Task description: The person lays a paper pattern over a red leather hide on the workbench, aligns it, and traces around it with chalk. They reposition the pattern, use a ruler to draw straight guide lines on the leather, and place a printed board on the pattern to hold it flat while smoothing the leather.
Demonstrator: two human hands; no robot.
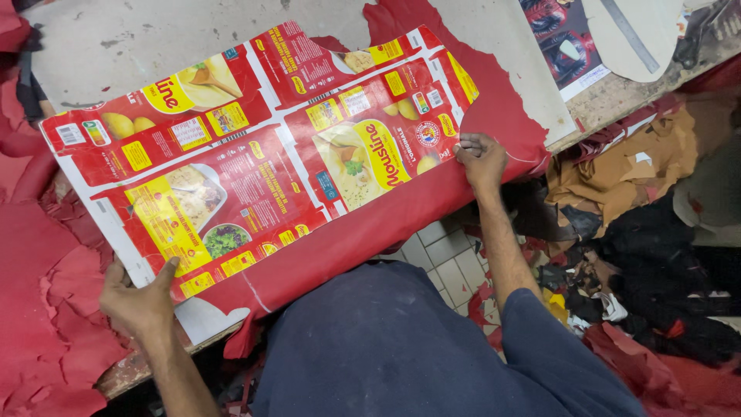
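A flat printed cardboard sheet point(255, 154), red and yellow with food pictures, lies across a red leather-like piece point(494, 108) on a grey worktable point(123, 38). My left hand point(139, 301) grips the sheet's near left corner, thumb on top. At the sheet's right edge my right hand point(480, 158) presses down with its fingers, over the red material.
Torn red scraps point(46, 309) pile at the left. Brown and black leather offcuts point(633, 170) heap on the floor at the right. A beige cut-out shape point(633, 38) and a dark printed sheet point(563, 38) lie at the table's far right. Tiled floor point(444, 255) shows below.
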